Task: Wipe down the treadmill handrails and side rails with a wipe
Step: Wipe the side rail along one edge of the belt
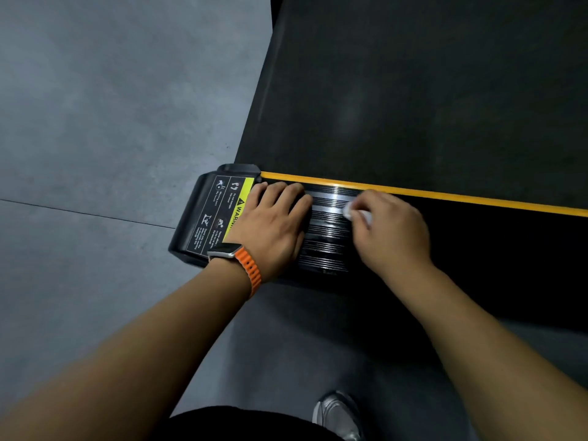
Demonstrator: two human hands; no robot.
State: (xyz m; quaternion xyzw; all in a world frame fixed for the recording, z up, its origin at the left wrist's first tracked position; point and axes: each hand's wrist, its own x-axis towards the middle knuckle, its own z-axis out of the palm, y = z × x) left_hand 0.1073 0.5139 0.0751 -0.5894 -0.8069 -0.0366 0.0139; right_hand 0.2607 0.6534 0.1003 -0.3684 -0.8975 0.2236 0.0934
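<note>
A grey tiled floor (95, 122) fills the left of the view, with one thin joint line running across it. The black treadmill belt (413, 90) takes up the upper right. Below the belt, past a yellow stripe (445, 194), runs the ribbed black side rail (327, 230), and both hands are on it. The right hand (391, 230) has its fingers curled over a small white wipe (348, 212) and presses it onto the ribs, just short of the stripe. Beside that grip, towards the rail's end, the left hand (270, 224) lies flat with its fingers together, seemingly for support. Beyond the left hand is the end cap (197, 218) with its warning label (235, 198). An orange-strapped watch (222, 251) sits on the left wrist, and a shoe (337, 412) shows well below the hands. By my reading, the wiping is at the rear end of this one side rail. The ribs near the wipe shine, which could be damp or only light. No handrails are in view, so they and the opposite rail cannot be judged.
</note>
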